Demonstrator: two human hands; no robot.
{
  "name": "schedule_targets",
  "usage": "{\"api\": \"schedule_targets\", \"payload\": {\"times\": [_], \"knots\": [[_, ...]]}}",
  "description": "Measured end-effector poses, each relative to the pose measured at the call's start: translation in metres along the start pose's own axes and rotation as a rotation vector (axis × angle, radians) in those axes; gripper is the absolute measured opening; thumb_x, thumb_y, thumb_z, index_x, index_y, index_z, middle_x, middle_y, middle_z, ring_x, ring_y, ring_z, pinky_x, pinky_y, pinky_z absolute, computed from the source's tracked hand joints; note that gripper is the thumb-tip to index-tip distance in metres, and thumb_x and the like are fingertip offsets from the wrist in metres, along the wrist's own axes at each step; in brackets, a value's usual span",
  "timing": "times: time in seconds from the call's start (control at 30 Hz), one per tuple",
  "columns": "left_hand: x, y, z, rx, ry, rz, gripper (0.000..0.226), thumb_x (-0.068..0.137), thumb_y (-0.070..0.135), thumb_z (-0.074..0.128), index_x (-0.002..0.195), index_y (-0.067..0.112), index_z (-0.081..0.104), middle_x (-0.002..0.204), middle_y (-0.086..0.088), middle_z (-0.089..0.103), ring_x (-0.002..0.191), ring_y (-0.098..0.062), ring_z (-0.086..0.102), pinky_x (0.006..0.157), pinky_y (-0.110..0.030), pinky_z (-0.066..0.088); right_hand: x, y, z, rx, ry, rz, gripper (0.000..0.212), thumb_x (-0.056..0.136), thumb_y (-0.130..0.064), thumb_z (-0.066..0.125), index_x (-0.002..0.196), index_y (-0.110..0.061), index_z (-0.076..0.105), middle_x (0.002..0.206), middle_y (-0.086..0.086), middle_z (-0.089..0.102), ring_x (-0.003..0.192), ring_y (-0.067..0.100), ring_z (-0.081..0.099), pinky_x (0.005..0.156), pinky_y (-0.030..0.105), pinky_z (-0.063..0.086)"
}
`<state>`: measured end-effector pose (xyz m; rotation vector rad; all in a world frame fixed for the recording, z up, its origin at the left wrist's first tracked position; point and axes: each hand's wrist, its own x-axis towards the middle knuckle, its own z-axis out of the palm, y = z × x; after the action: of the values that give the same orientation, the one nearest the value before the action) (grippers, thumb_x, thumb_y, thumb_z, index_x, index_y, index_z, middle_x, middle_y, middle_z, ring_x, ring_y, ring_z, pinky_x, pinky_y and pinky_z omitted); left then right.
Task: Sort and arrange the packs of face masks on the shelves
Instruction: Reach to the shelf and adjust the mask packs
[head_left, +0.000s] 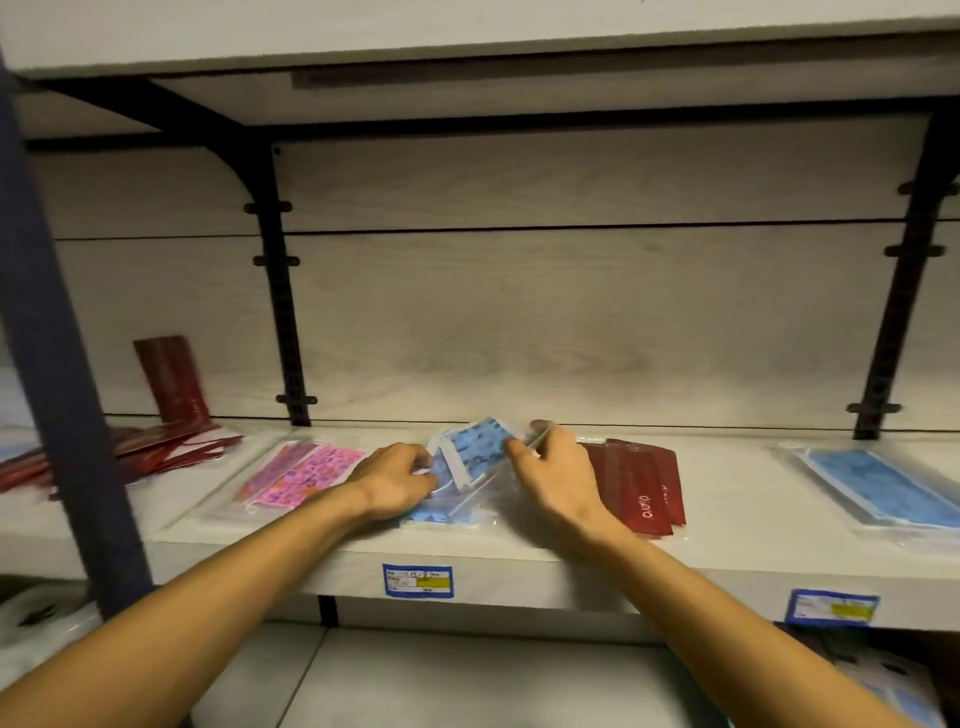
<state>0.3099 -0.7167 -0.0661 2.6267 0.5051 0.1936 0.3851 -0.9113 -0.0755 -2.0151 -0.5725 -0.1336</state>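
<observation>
On the middle shelf, straight ahead, both hands are working one pack of blue masks. The left hand has its fingers curled over the pack's left end, and the right hand pinches the right edge between thumb and fingers, so the pack is tilted up off a second blue pack in a clear bag lying flat beneath it.

My reading is that the step in hand is squaring this blue pack onto its mate. To do that well, keep both ends gripped so the slippery wrapper does not fold, lower the near edge first, then slide it until its edges line up with the one below, staying clear of the neighbours on either side.

Just left of the hands lies a pink patterned pack in its own clear bag, close to the left wrist. Just right, partly under the right hand, is a small stack of dark red packs. More blue masks in a clear bag lie well apart at the far right; those probably belong with the pair being handled. Beyond the dark upright post at far left, a loose heap of red packs sprawls on the shelf, with one red pack leaning upright against the back panel. Price labels are stuck on the shelf's front edge.
</observation>
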Motion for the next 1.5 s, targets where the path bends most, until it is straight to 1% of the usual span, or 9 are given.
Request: {"api": "schedule_targets", "payload": {"times": [0.2,0.33,0.5,0.7,0.87,0.97,1.03,1.17,1.5], "knots": [[-0.013,-0.006,0.004,-0.050,0.090,0.004,0.048,0.103,0.031,0.050,0.149,0.020,0.042,0.154,-0.002,0.044,0.134,-0.023,0.049,0.111,-0.041,0.042,-0.004,0.002,0.009,-0.389,-0.016,-0.117,0.087,0.089,-0.057,0.061,0.152,-0.006,0.028,0.150,0.013,0.045,0.136,0.031,0.041,0.110,0.043,0.041],[-0.027,-0.007,0.000,0.110,0.137,0.016,0.055,0.106,0.045,0.039,0.155,0.022,0.034,0.166,0.001,0.020,0.150,-0.023,0.025,0.121,-0.041,0.022,-0.005,0.004,0.010,-0.555,-0.046,-0.148,0.092,0.089,-0.071,0.049,0.153,-0.008,0.027,0.156,0.014,0.035,0.146,0.033,0.028,0.119,0.048,0.030],[-0.060,-0.028,-0.002,0.399,0.144,0.133,0.070,0.104,0.059,0.023,0.161,0.023,0.007,0.169,0.001,0.003,0.155,-0.017,0.007,0.124,-0.035,0.006,-0.014,-0.003,0.010,-0.600,0.100,-0.354,0.073,0.101,-0.061,0.025,0.156,-0.013,0.026,0.164,0.011,0.026,0.153,0.029,0.015,0.124,0.048,0.014],[-0.097,-0.055,-0.014,0.445,0.113,0.143,0.073,0.101,0.065,0.015,0.161,0.025,0.005,0.169,0.002,-0.004,0.155,-0.015,-0.001,0.123,-0.034,-0.002,-0.041,-0.011,0.021,-0.720,-0.127,-0.399,0.098,0.086,-0.077,-0.006,0.161,-0.017,0.012,0.169,0.005,0.004,0.155,0.022,-0.008,0.124,0.044,-0.002],[-0.152,-0.102,-0.049,0.474,0.148,0.191,0.073,0.101,0.063,0.021,0.161,0.023,0.011,0.169,0.001,0.004,0.155,-0.016,0.006,0.125,-0.034,0.007,-0.089,-0.064,0.059,-0.656,-0.191,-0.410,0.093,0.087,-0.071,0.010,0.159,-0.013,0.021,0.167,0.005,0.017,0.156,0.021,0.006,0.125,0.039,0.010],[-0.191,-0.141,-0.077,0.486,0.194,0.235,0.067,0.102,0.061,0.029,0.157,0.023,0.025,0.165,0.002,0.021,0.149,-0.019,0.027,0.119,-0.036,0.023,-0.120,-0.097,0.094,-0.605,-0.192,-0.480,0.090,0.087,-0.072,0.013,0.154,-0.015,0.033,0.159,0.006,0.036,0.149,0.023,0.027,0.120,0.039,0.028],[-0.215,-0.170,-0.097,0.556,0.258,0.235,0.059,0.101,0.058,0.031,0.149,0.024,0.039,0.155,0.002,0.039,0.138,-0.020,0.041,0.112,-0.037,0.031,-0.142,-0.118,0.120,-0.603,-0.236,-0.535,0.073,0.097,-0.064,0.028,0.153,-0.018,0.035,0.154,0.005,0.043,0.142,0.023,0.038,0.115,0.037,0.035],[-0.258,-0.245,-0.139,0.672,0.289,0.014,0.073,0.091,0.068,0.010,0.137,0.027,0.049,0.140,0.001,0.052,0.128,-0.022,0.049,0.106,-0.041,0.035,-0.183,-0.161,0.180,-0.578,-0.390,-0.613,0.057,0.102,-0.051,0.041,0.151,-0.022,0.037,0.146,0.004,0.050,0.135,0.023,0.047,0.109,0.036,0.041],[-0.326,-0.402,-0.220,0.670,0.218,-0.343,0.067,0.099,0.066,0.021,0.137,0.021,0.054,0.148,-0.007,0.045,0.130,-0.028,0.049,0.106,-0.045,0.037,-0.207,-0.260,0.323,-0.494,-0.414,-0.685,0.053,0.099,-0.052,0.047,0.144,-0.024,0.047,0.143,-0.002,0.055,0.132,0.018,0.050,0.105,0.036,0.046]]}}
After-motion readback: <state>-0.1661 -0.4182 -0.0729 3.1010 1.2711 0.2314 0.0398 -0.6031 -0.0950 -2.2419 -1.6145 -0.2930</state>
